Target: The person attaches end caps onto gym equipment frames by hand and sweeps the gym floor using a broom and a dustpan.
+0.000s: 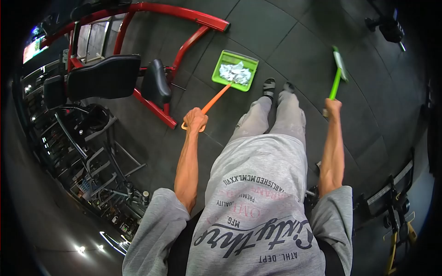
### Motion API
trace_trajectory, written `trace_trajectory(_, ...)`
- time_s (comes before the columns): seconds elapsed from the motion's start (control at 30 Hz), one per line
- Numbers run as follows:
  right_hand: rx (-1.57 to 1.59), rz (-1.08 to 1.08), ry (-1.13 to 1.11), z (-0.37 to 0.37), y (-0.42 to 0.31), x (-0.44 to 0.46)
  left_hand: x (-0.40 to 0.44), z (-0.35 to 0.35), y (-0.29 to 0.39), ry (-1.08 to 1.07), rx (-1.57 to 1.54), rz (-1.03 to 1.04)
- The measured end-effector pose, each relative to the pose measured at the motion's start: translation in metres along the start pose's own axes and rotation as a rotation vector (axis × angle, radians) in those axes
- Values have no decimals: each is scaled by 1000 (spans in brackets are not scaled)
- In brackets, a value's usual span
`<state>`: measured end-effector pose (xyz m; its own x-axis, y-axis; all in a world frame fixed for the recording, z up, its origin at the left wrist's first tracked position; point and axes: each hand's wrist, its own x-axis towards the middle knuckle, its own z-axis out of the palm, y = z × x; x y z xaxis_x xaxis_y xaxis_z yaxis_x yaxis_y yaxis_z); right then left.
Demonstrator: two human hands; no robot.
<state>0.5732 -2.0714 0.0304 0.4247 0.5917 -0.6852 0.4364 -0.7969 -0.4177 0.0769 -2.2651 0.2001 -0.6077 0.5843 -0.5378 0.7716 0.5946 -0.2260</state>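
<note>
Gripping the orange handle (216, 99) of a green dustpan (241, 57), the left hand (195, 118) is to the pan's left and nearer the body, its fingers folded into a fist around the looped end. Crumpled whitish paper (235, 72) lies heaped inside the dustpan, mostly toward the handle side; whether the pan rests on the floor or hangs just above it, I cannot tell. Well to the right of the dustpan, the right hand (333, 107) holds a green broom (336, 83), fingers curled around its handle, though the view is too small to tell each finger apart. The broom's head reaches forward, about level with the dustpan, well apart from it; contact with the floor is unclear. Just right of the dustpan are the wearer's feet in dark sandals (269, 87). Left of it stands a red-framed exercise machine (184, 48) with black pads (103, 78). Dark floor tiles (262, 25) extend beyond the dustpan.
</note>
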Motion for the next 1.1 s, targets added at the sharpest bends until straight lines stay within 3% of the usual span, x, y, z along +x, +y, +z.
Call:
trace_trajectory(0.07,-60,-96,-81,35,7,-62,-3,9,-5,-95,35,-51)
trace_trajectory(0.1,-183,-227,13,66,27,-81,4,14,-11,-79,39,-42)
trace_trajectory(0.2,-366,-295,-158,104,70,-149,5,24,-21,-131,13,-102)
trace_trajectory(0.23,-441,-415,-184,106,74,-168,3,4,-13,-244,9,-143)
trace_trajectory(0.3,-266,-322,-520,87,72,-195,20,16,-21,-269,77,-167)
trace_trajectory(0.37,-247,-254,-608,53,56,-227,19,0,-25,-386,65,-159)
trace_trajectory(0.4,-246,-224,-657,39,51,-237,33,29,-46,-174,49,-133)
trace_trajectory(0.5,-263,-329,-568,16,69,-249,15,23,-67,-256,64,-169)
trace_trajectory(0.6,-163,-492,-364,-7,90,-219,-21,29,-97,-156,45,-199)
trace_trajectory(0.77,-41,-514,-232,-48,37,-135,-65,49,-156,-102,48,-267)
trace_trajectory(0.97,97,-373,-51,22,-41,-6,-86,91,-192,-33,20,-260)
trace_trajectory(1.1,-124,-364,-16,132,-60,-76,-73,117,-207,-37,85,-293)
